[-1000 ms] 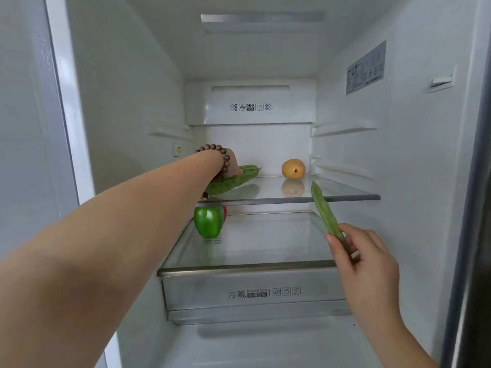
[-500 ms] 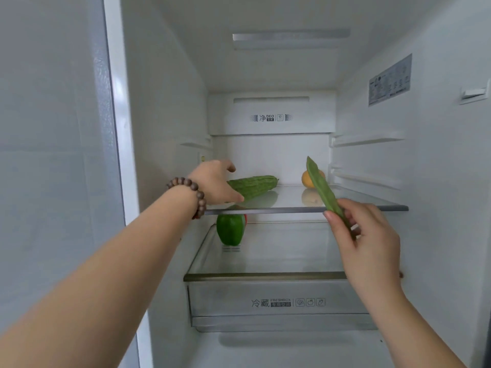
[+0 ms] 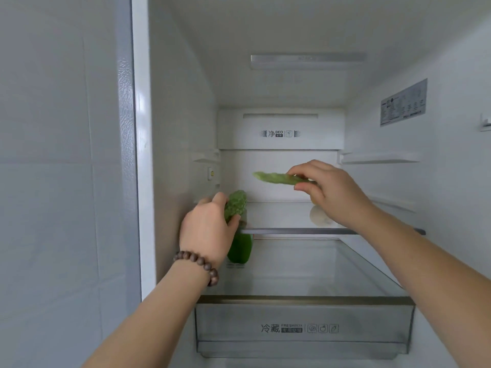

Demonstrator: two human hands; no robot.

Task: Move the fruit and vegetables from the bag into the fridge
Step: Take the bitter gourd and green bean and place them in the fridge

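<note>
Inside the open fridge, my left hand [image 3: 206, 232], with a bead bracelet on its wrist, grips a bumpy green bitter gourd [image 3: 235, 204] at the left end of the upper glass shelf [image 3: 292, 231]. My right hand [image 3: 328, 191] pinches a flat green bean pod [image 3: 276, 177] and holds it level above that shelf. A green bell pepper [image 3: 240, 249] stands on the lower glass shelf [image 3: 305, 300], partly behind my left hand. The yellow fruit at the back is hidden by my right hand; only its pale reflection [image 3: 318, 216] shows in the glass. The bag is out of view.
A clear crisper drawer [image 3: 303, 329] with printed labels sits under the lower shelf. The white fridge walls carry empty shelf rails [image 3: 380, 158] on the right. A deodoriser panel [image 3: 280, 132] spans the back. A pale tiled wall [image 3: 61, 181] runs along the left.
My left hand has taken hold of the gourd again and turned it end-on at the shelf's left. My right hand moved up and into the fridge, tipping the pod from upright to level.
</note>
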